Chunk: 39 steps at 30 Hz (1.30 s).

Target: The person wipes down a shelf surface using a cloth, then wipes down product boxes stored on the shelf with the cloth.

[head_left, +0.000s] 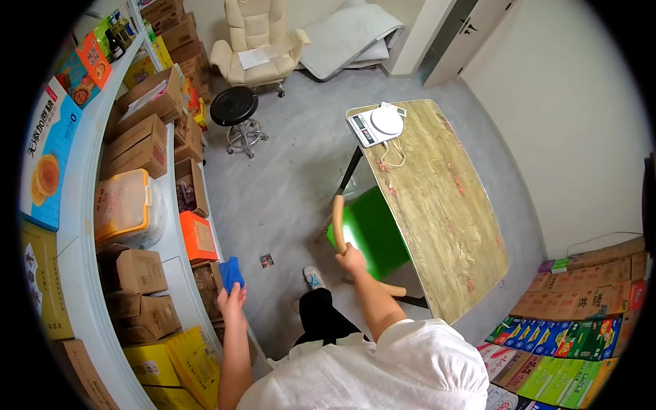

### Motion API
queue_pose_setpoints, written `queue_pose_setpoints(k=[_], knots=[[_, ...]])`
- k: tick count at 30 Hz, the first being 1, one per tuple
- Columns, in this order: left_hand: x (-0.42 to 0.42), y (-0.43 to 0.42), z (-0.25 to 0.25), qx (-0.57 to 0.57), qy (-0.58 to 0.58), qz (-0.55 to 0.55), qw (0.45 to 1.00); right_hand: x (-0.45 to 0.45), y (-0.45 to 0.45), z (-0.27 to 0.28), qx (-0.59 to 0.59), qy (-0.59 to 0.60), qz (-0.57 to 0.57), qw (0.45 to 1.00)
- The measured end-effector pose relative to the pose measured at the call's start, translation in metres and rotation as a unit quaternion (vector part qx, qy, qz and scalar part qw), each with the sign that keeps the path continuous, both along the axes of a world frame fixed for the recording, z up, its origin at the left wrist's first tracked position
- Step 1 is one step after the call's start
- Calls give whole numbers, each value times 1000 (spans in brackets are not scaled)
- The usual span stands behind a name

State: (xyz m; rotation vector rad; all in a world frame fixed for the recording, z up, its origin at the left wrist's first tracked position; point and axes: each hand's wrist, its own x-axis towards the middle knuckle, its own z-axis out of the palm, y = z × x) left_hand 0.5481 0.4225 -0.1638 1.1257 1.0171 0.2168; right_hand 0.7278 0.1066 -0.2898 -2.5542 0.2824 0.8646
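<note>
A blue cloth (231, 272) is pinched in my left hand (232, 299), beside the shelf's front edge. My right hand (350, 260) is wrapped round the curved wooden armrest or back rail (338, 222) of a chair with a green seat (372, 229). The chair stands partly under the wood-topped table (437, 205). On the table's far end is a white kitchen scale (369, 128) with a round plate and a cable.
Shelves (82, 205) with boxes and a plastic tub (123, 205) line the left. A black stool (234, 106) and cream armchair (256, 41) stand ahead. Stacked cartons (581, 294) are at the lower right. A small picture-like patch (266, 260) lies on the floor.
</note>
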Motion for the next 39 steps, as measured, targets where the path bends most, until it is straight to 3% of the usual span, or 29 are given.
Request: queue_pose_setpoints(k=[5, 7, 8, 9, 12, 14, 19, 22, 25, 27, 29, 31, 34, 39], knots=[[5, 4, -2, 5, -27, -42, 999, 26, -33, 23, -67, -55, -89, 992], [7, 4, 4, 6, -11, -44, 999, 29, -40, 12, -86, -181, -99, 975], [10, 5, 7, 3, 5, -48, 999, 32, -42, 0, -120, -275, -86, 950], [13, 5, 8, 6, 2, -47, 999, 36, -39, 12, -185, -284, -48, 940], [26, 9, 9, 18, 11, -43, 999, 56, -46, 5, -208, -388, 15, 898], [41, 10, 5, 16, 9, -48, 999, 73, -50, 15, -143, -450, 61, 880], [110, -7, 6, 8, -1, -88, 996, 136, -49, 45, -2, -485, -6, 875], [170, -24, 17, 16, -10, -127, 992, 190, -57, 53, 174, -416, -159, 878], [233, -47, 37, 21, -34, -163, 986, 244, -77, 42, 258, -400, -221, 851], [279, -57, 42, 50, -33, -224, 973, 280, -90, 37, 272, -404, -214, 847], [322, -72, 51, 58, -34, -235, 970, 295, -99, 55, 349, -259, -286, 854], [364, -92, 59, 54, -34, -260, 964, 317, -114, 35, 326, -274, -280, 860], [424, -122, 47, 52, -46, -317, 946, 332, -117, 41, 458, -149, -430, 764], [514, -167, 12, 67, -38, -449, 890, 339, -119, 37, 493, -90, -489, 714]])
